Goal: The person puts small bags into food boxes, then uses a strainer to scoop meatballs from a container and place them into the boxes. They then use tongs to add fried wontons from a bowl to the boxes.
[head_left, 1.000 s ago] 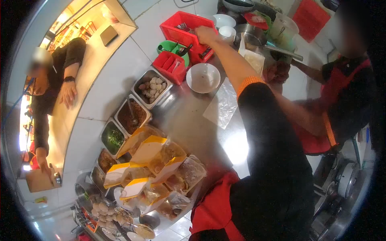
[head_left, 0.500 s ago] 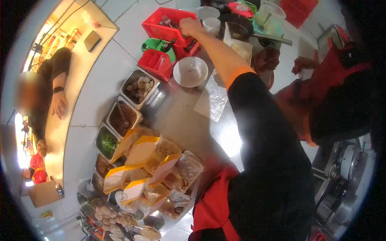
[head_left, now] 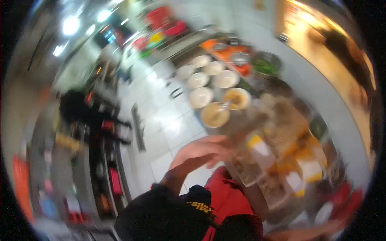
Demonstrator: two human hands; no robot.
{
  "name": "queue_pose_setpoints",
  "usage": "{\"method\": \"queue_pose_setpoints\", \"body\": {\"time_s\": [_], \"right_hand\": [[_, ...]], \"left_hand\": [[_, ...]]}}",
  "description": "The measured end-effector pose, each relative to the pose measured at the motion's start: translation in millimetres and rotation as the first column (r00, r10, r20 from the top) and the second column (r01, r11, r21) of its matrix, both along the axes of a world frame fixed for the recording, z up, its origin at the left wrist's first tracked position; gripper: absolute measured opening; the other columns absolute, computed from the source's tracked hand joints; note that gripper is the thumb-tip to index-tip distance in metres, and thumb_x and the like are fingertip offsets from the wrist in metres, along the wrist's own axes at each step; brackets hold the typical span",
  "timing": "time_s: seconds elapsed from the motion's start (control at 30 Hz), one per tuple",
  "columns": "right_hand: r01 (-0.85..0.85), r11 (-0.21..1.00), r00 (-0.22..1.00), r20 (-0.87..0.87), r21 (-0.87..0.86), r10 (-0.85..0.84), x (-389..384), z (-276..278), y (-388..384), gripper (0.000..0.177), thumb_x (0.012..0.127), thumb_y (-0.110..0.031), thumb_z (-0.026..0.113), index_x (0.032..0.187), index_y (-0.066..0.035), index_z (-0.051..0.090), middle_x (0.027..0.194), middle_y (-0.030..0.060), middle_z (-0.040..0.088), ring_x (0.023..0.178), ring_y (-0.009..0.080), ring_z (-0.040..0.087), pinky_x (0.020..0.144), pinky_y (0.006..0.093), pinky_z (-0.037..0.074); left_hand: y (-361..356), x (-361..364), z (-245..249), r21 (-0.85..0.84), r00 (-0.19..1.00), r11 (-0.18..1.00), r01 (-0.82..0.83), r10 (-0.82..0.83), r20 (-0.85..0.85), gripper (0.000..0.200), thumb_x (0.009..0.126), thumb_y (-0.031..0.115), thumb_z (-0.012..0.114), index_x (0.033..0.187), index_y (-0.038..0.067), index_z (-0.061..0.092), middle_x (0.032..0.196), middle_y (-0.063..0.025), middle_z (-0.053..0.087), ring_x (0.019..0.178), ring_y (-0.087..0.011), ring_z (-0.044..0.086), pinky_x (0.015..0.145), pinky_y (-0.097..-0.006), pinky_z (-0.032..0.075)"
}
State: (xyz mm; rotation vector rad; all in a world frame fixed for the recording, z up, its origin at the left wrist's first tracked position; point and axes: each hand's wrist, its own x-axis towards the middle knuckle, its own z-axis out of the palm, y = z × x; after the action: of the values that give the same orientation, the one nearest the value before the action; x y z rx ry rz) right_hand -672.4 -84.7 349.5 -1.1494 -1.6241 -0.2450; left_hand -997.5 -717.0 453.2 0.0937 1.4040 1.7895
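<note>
My left hand [head_left: 203,152] hovers beside the counter edge, blurred, its fingers stretched out and holding nothing I can see. Nearest to it are a white bowl of yellowish food [head_left: 215,115] and a clear-sided food box [head_left: 244,168]. More boxes with white and yellow flaps, such as this open food box [head_left: 309,169], stand to the right. At the lower right my right forearm [head_left: 309,232] reaches towards a blurred red container [head_left: 345,203]. My right hand is too smeared to make out its fingers or anything in them.
Several white bowls [head_left: 198,80] stand farther along the counter, by an orange tray [head_left: 225,56] and a metal pot of greens [head_left: 266,64]. A pale ledge [head_left: 321,76] runs along the right, with a blurred person behind it. Tiled floor [head_left: 161,120] lies left.
The view has swung round to the other end of the counter, bringing the white bowls and my left hand into sight. The red cutlery bin my right hand was in is no longer clearly visible.
</note>
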Motion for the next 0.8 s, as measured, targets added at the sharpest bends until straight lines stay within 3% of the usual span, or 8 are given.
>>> {"method": "queue_pose_setpoints", "body": {"time_s": [0.1, 0.23, 0.37, 0.47, 0.5, 0.53, 0.67, 0.8], "right_hand": [[-0.513, 0.82, 0.822, -0.419, -0.253, 0.384, -96, 43, -120, 0.017, 0.095, -0.013, 0.055, 0.111, -0.007, 0.057, 0.088, 0.0065, 0.058, 0.068, 0.0172, 0.055, 0.055, 0.03, 0.045], [-0.775, 0.481, 0.632, -0.518, -0.409, 0.576, -185, 58, -200, 0.009, 0.094, -0.01, 0.057, 0.103, -0.008, 0.055, 0.072, 0.0021, 0.055, 0.05, 0.0108, 0.05, 0.041, 0.0239, 0.041], [-0.766, -0.113, 0.322, -0.53, -0.632, 0.785, -260, 46, -254, 0.039, 0.096, -0.016, 0.055, 0.132, -0.002, 0.057, 0.13, 0.0156, 0.06, 0.112, 0.0275, 0.061, 0.093, 0.0415, 0.05], [-0.777, 0.095, 0.308, -0.245, -0.622, 0.919, -285, 63, -365, 0.035, 0.095, -0.014, 0.056, 0.126, 0.002, 0.058, 0.125, 0.0128, 0.061, 0.115, 0.0228, 0.058, 0.1, 0.0358, 0.044], [-0.748, -0.051, 0.251, -0.353, -0.661, 0.901, -288, 69, -384, 0.035, 0.091, -0.008, 0.058, 0.125, 0.001, 0.061, 0.118, 0.0117, 0.066, 0.104, 0.0218, 0.063, 0.096, 0.0331, 0.046], [-0.828, -0.054, 0.226, -0.42, -0.558, 0.879, -292, 55, -399, 0.032, 0.085, -0.003, 0.06, 0.117, 0.0, 0.065, 0.111, 0.0108, 0.068, 0.099, 0.019, 0.063, 0.09, 0.0318, 0.048], [-0.822, 0.037, 0.179, -0.197, -0.569, 0.964, -295, 96, -452, 0.02, 0.083, 0.001, 0.062, 0.101, -0.002, 0.071, 0.087, 0.009, 0.07, 0.072, 0.0112, 0.063, 0.062, 0.0241, 0.047], [-0.739, 0.118, 0.289, -0.153, -0.663, 0.945, -285, 94, -450, 0.016, 0.082, -0.003, 0.064, 0.097, -0.002, 0.07, 0.085, 0.014, 0.069, 0.067, 0.0225, 0.065, 0.06, 0.029, 0.047]], "left_hand": [[-32, 1, -10, 0.068, 0.999, 0.998, -0.002, -0.001, 0.042, 0.018, 0.088, 0.013, 0.059, 0.102, 0.003, 0.054, 0.067, 0.0012, 0.046, 0.05, -0.0083, 0.046, 0.042, -0.0237, 0.035], [-72, 15, -13, 0.096, 0.996, 0.995, -0.015, 0.006, 0.09, 0.015, 0.088, 0.013, 0.057, 0.1, 0.004, 0.053, 0.068, 0.0014, 0.046, 0.052, -0.0086, 0.046, 0.046, -0.0244, 0.036], [-115, 15, -22, 0.119, 0.996, 0.992, -0.047, 0.037, 0.086, 0.014, 0.089, 0.015, 0.057, 0.098, 0.005, 0.053, 0.068, 0.002, 0.046, 0.056, -0.0078, 0.046, 0.049, -0.0252, 0.036], [-139, 17, -27, -0.07, 0.991, 0.99, -0.123, 0.127, 0.052, 0.015, 0.09, 0.017, 0.058, 0.096, 0.005, 0.053, 0.069, 0.0018, 0.046, 0.058, -0.0079, 0.046, 0.049, -0.025, 0.036], [-147, 15, -27, -0.075, 0.986, 0.986, -0.152, 0.157, 0.058, 0.015, 0.09, 0.017, 0.059, 0.095, 0.004, 0.053, 0.068, 0.0005, 0.045, 0.056, -0.0086, 0.046, 0.048, -0.0248, 0.037], [-156, 0, -32, 0.076, 0.989, 0.996, -0.038, 0.027, 0.148, 0.019, 0.092, 0.015, 0.058, 0.106, 0.003, 0.055, 0.072, -0.0004, 0.05, 0.056, -0.0088, 0.047, 0.049, -0.0237, 0.038], [-162, -25, -21, -0.048, 0.99, 0.998, 0.044, -0.037, 0.137, 0.019, 0.088, 0.004, 0.053, 0.107, -0.001, 0.052, 0.068, -0.0042, 0.047, 0.049, -0.0146, 0.047, 0.045, -0.0267, 0.04], [-150, -59, -37, -0.029, 0.97, 0.982, 0.187, -0.18, 0.165, 0.022, 0.087, 0.003, 0.052, 0.108, -0.002, 0.05, 0.067, -0.0047, 0.047, 0.047, -0.0147, 0.046, 0.045, -0.0272, 0.041]]}}
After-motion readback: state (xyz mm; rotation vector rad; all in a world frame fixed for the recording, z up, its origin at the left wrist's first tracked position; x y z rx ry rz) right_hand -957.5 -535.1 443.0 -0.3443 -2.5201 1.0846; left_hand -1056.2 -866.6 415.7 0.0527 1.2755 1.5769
